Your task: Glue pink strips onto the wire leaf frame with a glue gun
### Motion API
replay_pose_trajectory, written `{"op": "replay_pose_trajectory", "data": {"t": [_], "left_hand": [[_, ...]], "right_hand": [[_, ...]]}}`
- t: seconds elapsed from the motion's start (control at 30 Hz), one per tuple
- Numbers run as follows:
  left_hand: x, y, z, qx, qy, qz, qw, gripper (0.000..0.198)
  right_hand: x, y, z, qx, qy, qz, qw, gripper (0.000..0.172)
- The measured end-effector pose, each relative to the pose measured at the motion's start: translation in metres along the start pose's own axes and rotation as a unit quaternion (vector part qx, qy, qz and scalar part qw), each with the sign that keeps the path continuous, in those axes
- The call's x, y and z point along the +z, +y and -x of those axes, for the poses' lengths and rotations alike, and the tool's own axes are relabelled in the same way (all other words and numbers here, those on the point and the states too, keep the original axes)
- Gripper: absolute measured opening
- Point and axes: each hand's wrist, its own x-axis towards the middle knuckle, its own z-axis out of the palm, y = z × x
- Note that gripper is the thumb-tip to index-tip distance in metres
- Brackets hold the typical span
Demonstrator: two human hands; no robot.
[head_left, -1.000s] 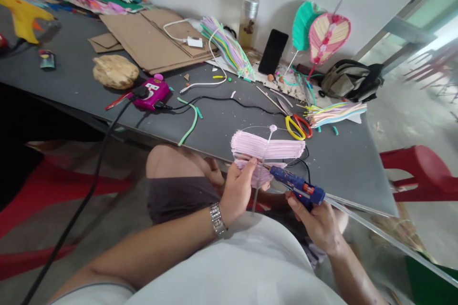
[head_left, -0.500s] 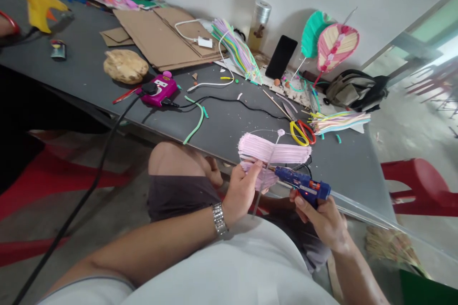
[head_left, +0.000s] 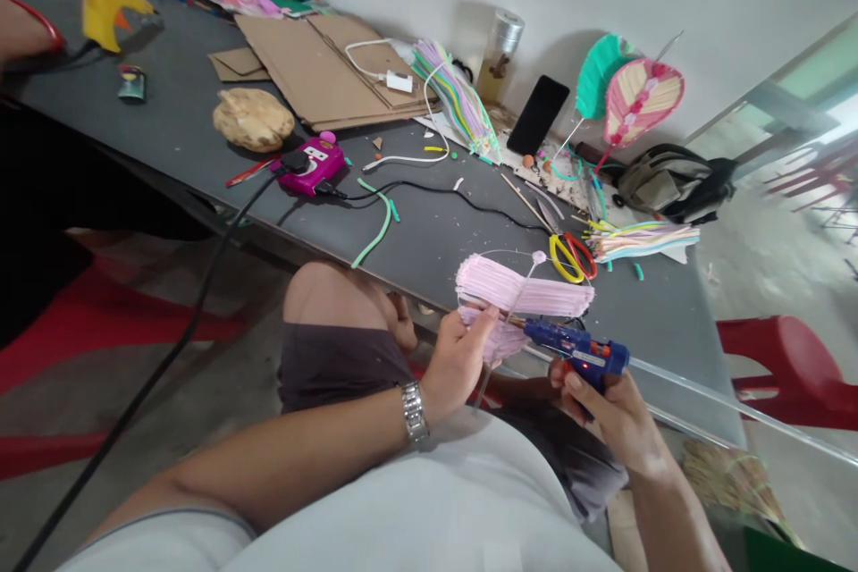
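My left hand pinches a pink craft piece made of side-by-side strips on a wire frame with a thin stem. Its lower part is partly hidden by my fingers. In my right hand is a blue glue gun, a small red light glowing on its side. The gun's nozzle points left and lies at the lower pink strips, close to my left thumb; whether it touches them I cannot tell. A long clear glue stick extends from the gun's back end.
On the table lie scissors, a purple power adapter, cardboard, bundled strips and a phone. Two leaf-shaped fans lean at the wall. At far left, another person's hand is near a yellow glue gun.
The view has shifted slightly, so the table's things appear a little farther right. Both hands keep their holds, with the nozzle still at the pink strips.
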Motion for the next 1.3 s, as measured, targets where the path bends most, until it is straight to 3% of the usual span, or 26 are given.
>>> {"op": "replay_pose_trajectory", "data": {"t": [0.23,1.3], "left_hand": [[0.004,0.007,0.003,-0.021,-0.011,0.015,1.0,0.044],[0.002,0.011,0.004,-0.016,-0.024,-0.018,0.999,0.038]], "right_hand": [[-0.006,0.005,-0.004,0.015,-0.01,-0.042,0.999,0.034],[-0.012,-0.002,-0.013,-0.005,-0.043,-0.019,0.999,0.034]]}}
